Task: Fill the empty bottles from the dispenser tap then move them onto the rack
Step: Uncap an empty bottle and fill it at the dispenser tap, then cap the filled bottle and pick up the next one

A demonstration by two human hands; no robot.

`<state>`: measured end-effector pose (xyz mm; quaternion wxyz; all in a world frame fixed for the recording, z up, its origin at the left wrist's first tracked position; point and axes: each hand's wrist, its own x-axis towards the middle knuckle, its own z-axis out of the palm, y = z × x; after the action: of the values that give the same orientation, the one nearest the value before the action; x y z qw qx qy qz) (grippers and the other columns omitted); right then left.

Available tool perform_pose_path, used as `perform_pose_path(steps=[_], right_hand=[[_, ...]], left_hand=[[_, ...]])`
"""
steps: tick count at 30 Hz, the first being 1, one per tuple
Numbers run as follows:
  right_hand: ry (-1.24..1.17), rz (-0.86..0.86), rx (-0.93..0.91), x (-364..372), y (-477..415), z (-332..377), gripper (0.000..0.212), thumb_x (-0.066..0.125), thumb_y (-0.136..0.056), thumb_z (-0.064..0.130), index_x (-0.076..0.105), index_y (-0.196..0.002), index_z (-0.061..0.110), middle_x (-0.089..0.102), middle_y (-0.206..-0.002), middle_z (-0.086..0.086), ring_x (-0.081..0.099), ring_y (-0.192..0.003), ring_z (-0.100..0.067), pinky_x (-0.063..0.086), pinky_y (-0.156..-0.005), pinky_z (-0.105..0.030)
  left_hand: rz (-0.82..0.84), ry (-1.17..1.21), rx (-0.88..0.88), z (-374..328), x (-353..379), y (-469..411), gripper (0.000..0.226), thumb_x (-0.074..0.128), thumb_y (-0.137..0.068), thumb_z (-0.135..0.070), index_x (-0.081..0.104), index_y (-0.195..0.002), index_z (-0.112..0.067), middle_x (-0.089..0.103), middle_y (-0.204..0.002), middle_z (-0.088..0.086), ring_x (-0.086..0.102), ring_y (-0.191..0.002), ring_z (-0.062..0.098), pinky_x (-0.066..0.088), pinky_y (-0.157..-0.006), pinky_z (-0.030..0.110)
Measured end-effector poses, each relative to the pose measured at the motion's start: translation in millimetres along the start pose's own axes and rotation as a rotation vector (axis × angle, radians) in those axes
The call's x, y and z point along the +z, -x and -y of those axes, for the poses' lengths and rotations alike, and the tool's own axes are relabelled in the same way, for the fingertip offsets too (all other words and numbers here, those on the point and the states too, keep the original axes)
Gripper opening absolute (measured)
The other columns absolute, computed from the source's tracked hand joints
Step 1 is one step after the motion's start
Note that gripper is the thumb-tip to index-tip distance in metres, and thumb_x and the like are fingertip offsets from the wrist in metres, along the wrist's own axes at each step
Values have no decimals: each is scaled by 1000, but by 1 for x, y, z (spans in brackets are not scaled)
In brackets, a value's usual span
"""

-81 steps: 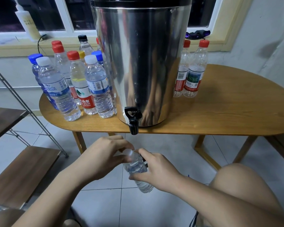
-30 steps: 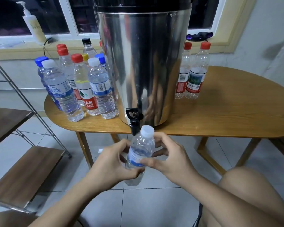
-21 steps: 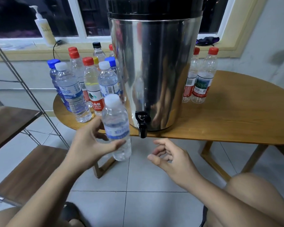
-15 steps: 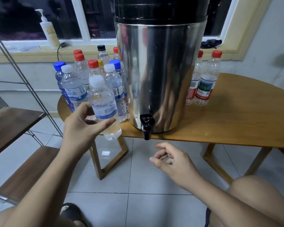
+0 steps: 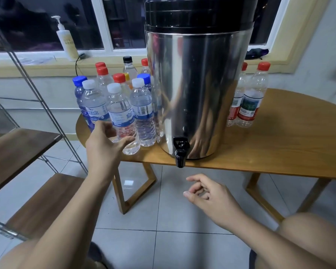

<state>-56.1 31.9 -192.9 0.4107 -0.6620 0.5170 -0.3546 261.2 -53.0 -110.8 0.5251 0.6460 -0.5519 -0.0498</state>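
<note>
Cut off by the top edge: lid of the dispenser [image 5: 198,90]. Left of it, back rows of the bottles [image 5: 103,80] masked by the front ones, base of the white-capped bottle [image 5: 120,113] covered by the left hand [image 5: 105,146], contact unclear. Right of it, one red-capped bottle [image 5: 235,109] half hidden behind its wall. Further left, rack [image 5: 17,144] clipped by the frame edge. Label print too small to read

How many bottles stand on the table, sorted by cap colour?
Red caps: 6
White caps: 3
Blue caps: 2
Black cap: 1
Yellow cap: 1
Total: 13 bottles in view; the dispenser may hide more.
</note>
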Motion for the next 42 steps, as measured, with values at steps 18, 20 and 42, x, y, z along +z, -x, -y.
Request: perform_pose_path(steps=[18,20,42], right_hand=[[15,-177,-50,-22,-13,5,20,83,-94,39,71,-111,41,73,-94,15,67,-81,-9,56,-80,-30],[5,-218,-65,-33,-19,8,20,82,-93,39,72,-111,40,74,-94,11,70,-85,-11,58,-85,-37],[62,-810,196,-222,-169,15,95,95,-79,40,42,-155,20,56,-146,-3,60,-123,-25,50,-93,-38]], left_hand=[[19,29,-59,3,13,21,70,91,-83,-48,52,-137,-24,61,-123,-4,65,-97,13,57,-84,39],[84,34,-59,-2,14,31,63,90,-84,-46,53,-132,-25,63,-118,-5,66,-95,12,58,-83,42],[536,-94,308,-11,40,72,21,83,-86,-42,68,-100,-38,61,-104,-22,57,-105,7,47,-89,31]])
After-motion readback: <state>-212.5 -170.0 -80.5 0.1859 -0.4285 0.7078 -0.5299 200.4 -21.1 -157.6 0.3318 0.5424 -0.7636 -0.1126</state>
